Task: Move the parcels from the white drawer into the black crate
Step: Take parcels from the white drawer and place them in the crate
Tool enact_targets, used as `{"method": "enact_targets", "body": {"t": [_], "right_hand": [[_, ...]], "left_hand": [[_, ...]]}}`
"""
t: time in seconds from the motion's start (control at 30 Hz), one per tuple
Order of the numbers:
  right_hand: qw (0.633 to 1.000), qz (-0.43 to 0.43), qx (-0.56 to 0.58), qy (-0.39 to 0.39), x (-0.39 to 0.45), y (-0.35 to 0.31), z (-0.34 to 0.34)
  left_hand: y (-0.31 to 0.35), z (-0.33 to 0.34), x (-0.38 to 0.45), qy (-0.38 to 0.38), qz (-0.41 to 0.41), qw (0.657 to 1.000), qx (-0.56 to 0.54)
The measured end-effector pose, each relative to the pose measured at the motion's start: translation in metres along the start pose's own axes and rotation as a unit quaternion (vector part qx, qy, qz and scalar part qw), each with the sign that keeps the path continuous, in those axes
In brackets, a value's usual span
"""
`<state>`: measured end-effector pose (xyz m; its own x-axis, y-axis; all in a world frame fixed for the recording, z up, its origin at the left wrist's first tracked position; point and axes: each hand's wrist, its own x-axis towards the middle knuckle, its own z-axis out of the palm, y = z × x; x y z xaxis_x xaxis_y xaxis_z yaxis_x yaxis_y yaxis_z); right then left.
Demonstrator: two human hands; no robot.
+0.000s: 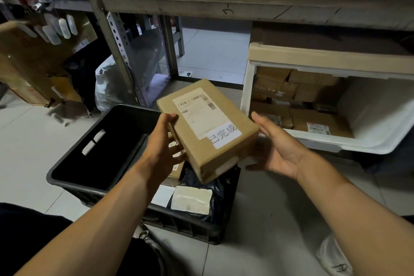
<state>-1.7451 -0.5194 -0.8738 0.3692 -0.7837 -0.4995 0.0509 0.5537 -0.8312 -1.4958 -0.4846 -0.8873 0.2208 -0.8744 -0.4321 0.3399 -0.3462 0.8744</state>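
Note:
A brown cardboard parcel [207, 127] with a white shipping label hangs tilted above the black crate [76, 163]. My left hand [162, 143] grips its left edge, thumb on top and fingers beneath. Beside the box's right side, my right hand [277, 148] is spread open, palm toward the box, fingertips near or just under it. The crate's right half holds a dark bag parcel [215, 188] with a pale label and a small box; its left half is dark. The white drawer [380, 119] at the right stands open with several brown boxes [298, 89] inside.
A grey metal shelf rack [246, 4] spans above, with a perforated post [118, 51] behind the crate. More cardboard boxes and bags [33, 63] pile up at the left. A grey plastic bag [107, 83] leans by the post. My knees and a shoe show at the bottom.

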Motion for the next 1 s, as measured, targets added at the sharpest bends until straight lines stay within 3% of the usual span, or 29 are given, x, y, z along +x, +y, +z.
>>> {"method": "enact_targets", "body": {"t": [0.17, 0.43, 0.7, 1.0], "right_hand": [[0.997, 0.021, -0.075, -0.022, 0.002, 0.008, 0.015], [1.0, -0.013, -0.003, 0.01, 0.015, 0.008, 0.018], [0.999, 0.001, 0.02, -0.039, 0.04, 0.013, 0.052], [0.999, 0.004, 0.022, -0.036, 0.121, 0.03, 0.137]], "left_hand": [[0.0, 0.0, -0.003, -0.038, -0.016, 0.999, 0.008], [0.0, -0.021, 0.005, -0.115, -0.062, 0.988, 0.084], [-0.002, -0.056, 0.019, -0.063, -0.047, 0.994, 0.076], [0.026, -0.131, 0.053, 0.027, -0.036, 0.998, 0.032]]}}
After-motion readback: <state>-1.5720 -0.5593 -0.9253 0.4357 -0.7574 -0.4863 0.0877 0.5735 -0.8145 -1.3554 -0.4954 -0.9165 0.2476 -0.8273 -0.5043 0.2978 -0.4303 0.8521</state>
